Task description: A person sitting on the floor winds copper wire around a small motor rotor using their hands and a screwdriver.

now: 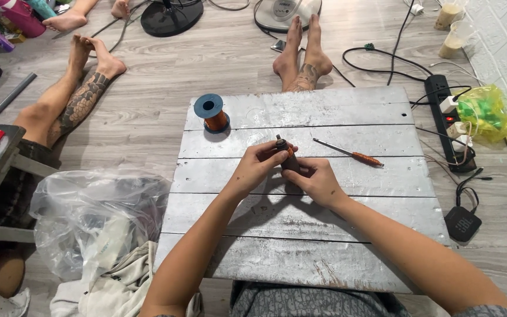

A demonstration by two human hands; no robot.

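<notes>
a: what's in the hands?

b: a small dark cylinder with copper wire on it, a motor core [287, 155] by the look. both hands grip it, just above the grey plank board [324, 229], near the board's middle.

a: how exactly?

b: the left hand [257, 168] is closed on its upper end, fingertips pinching near the tip. the right hand [317, 182] is closed round the lower part from underneath.

a: what else is on the board?

b: a spool [212, 113] of copper wire with a blue top stands upright at the far left corner. a thin screwdriver [349, 152] with an orange handle lies to the right of the hands, apart from them.

a: and around it?

b: a clear plastic bag [95, 211] on the floor to the left, a black power strip [448, 120] with plugs to the right, a yellow bag [485, 111] beside it. other people's bare feet [301, 56] rest on the floor past the board's far edge.
</notes>
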